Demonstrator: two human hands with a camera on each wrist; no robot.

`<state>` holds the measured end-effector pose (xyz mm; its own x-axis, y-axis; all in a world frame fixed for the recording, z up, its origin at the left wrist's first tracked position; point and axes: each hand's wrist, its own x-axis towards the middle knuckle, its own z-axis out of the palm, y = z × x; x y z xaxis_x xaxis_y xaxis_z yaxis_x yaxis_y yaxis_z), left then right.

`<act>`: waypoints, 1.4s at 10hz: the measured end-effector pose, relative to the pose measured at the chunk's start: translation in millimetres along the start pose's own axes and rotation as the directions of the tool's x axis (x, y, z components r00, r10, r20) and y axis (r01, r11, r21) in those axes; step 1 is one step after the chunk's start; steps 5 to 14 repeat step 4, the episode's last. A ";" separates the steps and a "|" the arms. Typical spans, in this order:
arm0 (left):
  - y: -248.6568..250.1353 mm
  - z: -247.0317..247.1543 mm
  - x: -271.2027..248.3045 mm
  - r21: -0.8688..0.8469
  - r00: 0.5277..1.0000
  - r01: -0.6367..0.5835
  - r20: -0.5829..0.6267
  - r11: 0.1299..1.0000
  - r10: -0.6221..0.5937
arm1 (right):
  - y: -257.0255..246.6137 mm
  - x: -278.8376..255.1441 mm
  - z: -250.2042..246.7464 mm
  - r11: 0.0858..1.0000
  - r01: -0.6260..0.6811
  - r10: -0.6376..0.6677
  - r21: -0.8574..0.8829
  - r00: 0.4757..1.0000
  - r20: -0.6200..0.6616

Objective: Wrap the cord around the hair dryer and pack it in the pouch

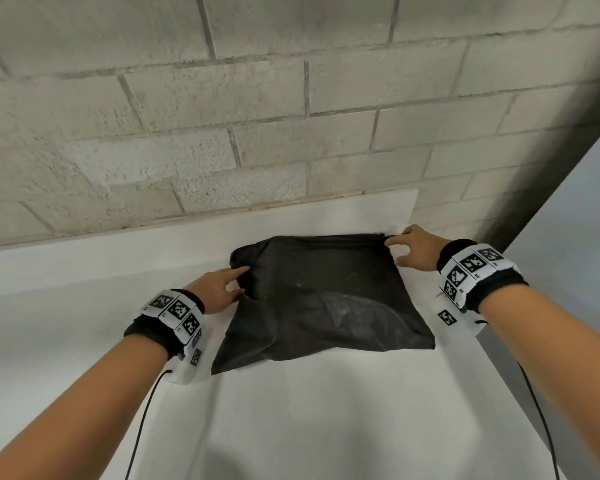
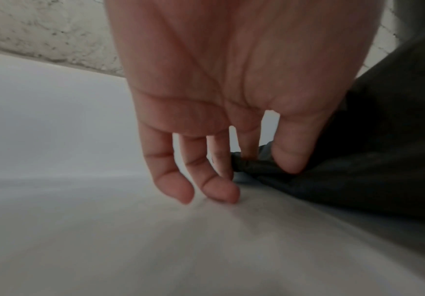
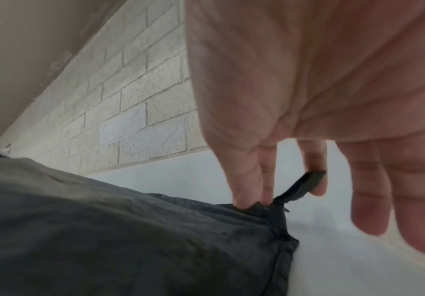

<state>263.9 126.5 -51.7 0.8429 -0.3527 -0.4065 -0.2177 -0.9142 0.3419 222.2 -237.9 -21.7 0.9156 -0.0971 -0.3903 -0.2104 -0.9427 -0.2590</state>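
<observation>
Pinching the pouch (image 1: 323, 299) at both far corners, left hand (image 1: 219, 289) and right hand (image 1: 416, 251) could jam its zip by tugging unevenly.

Black pouch (image 1: 323, 299), bulging, on white table (image 1: 291, 427)

Perhaps a home: brick wall (image 1: 222, 109), white counter (image 1: 291, 427).
</observation>
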 end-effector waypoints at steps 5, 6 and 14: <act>27.1 -34.3 -71.5 -0.025 0.997 0.046 0.058 0.999 -0.045 | -32.2 -86.8 -0.5 0.999 0.035 -0.035 -0.024 0.999 -0.023; 27.1 -34.3 -71.5 -0.025 0.997 0.046 0.058 0.999 -0.045 | -32.2 -86.8 -0.5 0.999 0.035 -0.035 -0.024 0.999 -0.023; 27.1 -34.3 -71.5 -0.025 0.997 0.046 0.058 0.999 -0.045 | -32.2 -86.8 -0.5 0.999 0.035 -0.035 -0.024 0.999 -0.023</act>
